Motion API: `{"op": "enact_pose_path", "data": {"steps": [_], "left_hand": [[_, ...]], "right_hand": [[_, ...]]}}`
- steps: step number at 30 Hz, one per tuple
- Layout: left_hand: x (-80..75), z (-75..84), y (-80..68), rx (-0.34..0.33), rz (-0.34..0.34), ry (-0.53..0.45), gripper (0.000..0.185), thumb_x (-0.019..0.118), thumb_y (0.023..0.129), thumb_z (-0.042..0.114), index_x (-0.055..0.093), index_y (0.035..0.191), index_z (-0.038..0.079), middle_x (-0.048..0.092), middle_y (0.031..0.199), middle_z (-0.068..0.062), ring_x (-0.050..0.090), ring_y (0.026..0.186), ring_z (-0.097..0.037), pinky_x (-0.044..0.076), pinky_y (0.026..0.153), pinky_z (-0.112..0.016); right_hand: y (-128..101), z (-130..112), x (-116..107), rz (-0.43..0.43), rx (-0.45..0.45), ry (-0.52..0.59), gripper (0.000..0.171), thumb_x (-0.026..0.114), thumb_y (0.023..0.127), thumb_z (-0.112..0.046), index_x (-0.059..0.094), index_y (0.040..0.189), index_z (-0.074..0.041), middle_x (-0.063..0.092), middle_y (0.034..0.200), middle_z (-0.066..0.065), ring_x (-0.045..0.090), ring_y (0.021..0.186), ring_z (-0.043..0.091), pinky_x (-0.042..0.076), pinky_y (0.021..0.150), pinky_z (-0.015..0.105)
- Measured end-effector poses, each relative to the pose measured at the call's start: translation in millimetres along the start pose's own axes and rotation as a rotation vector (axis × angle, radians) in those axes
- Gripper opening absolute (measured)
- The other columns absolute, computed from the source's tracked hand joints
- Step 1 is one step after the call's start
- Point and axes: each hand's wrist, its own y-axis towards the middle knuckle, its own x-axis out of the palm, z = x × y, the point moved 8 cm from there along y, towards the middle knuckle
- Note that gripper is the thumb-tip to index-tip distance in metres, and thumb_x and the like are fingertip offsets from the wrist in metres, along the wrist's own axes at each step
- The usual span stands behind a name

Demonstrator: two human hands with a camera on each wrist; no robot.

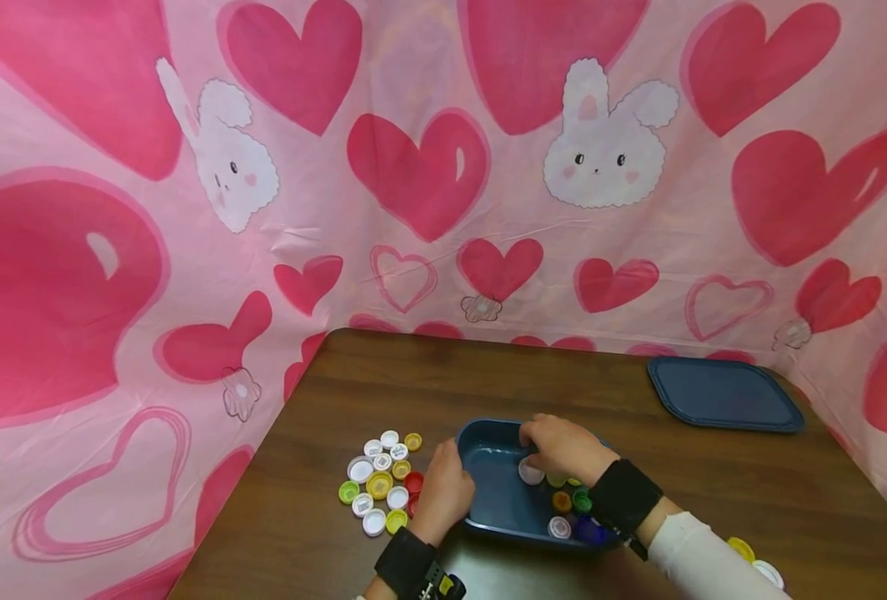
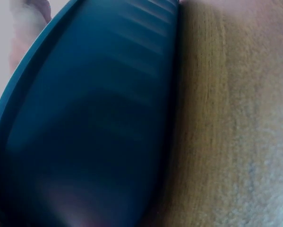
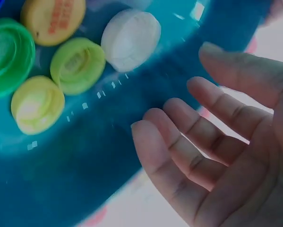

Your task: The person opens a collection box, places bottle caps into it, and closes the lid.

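A wooden bench [image 1: 714, 492] sits before pink heart cloth. Nearest, the left hand [image 1: 443, 492] rests on the tray's [image 1: 488, 483] left rim; whether it grips cannot be told. The right wrist view alone shows the right hand [image 3: 226, 156] open over caps [image 3: 77, 64] inside. Beyond lies a lid [image 1: 724, 393].

I sit at a makeshift home craft corner: pink heart-and-bunny sheet [image 1: 443, 167] draped behind my wooden table [image 1: 714, 483], loose bottle caps [image 1: 381, 485] on it.
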Motion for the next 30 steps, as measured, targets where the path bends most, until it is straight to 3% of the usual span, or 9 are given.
{"op": "enact_pose_path", "data": {"steps": [7, 15, 20, 30], "left_hand": [[-1.8, 0.6, 1.0, 0.011, 0.002, 0.009, 0.046, 0.063, 0.089, -0.006, 0.049, 0.133, -0.01, 0.056, 0.122, -0.023, 0.058, 0.111, -0.038, 0.05, 0.1, -0.057], [-4.1, 1.4, 4.1, 0.009, -0.002, -0.003, 0.048, 0.063, 0.09, -0.005, 0.047, 0.136, -0.009, 0.055, 0.126, -0.023, 0.057, 0.114, -0.038, 0.05, 0.1, -0.057], [-4.6, 1.5, 5.3, 0.008, 0.005, 0.0, 0.048, 0.063, 0.091, -0.005, 0.047, 0.136, -0.009, 0.056, 0.127, -0.023, 0.057, 0.115, -0.038, 0.05, 0.1, -0.057], [-2.6, 0.8, 2.1, 0.008, 0.012, 0.013, 0.049, 0.062, 0.089, -0.006, 0.048, 0.136, -0.011, 0.055, 0.128, -0.025, 0.057, 0.116, -0.041, 0.049, 0.101, -0.057]], "right_hand": [[-27, 24, -41, 0.163, -0.027, 0.001, 0.016, 0.076, 0.09, -0.018, 0.07, 0.101, -0.008, 0.064, 0.092, 0.001, 0.059, 0.082, 0.017, 0.057, 0.076, 0.039], [-68, 86, -75, 0.29, 0.041, 0.043, 0.02, 0.074, 0.089, -0.014, 0.069, 0.104, -0.001, 0.067, 0.09, 0.004, 0.062, 0.08, 0.02, 0.057, 0.072, 0.042], [-91, 129, -69, 0.243, 0.097, 0.033, 0.025, 0.073, 0.089, -0.013, 0.066, 0.105, 0.004, 0.065, 0.09, 0.008, 0.063, 0.084, 0.026, 0.054, 0.074, 0.047], [-132, 191, -20, 0.032, 0.242, 0.081, 0.029, 0.073, 0.089, -0.018, 0.065, 0.107, 0.003, 0.065, 0.097, 0.013, 0.063, 0.091, 0.034, 0.053, 0.077, 0.053]]}}
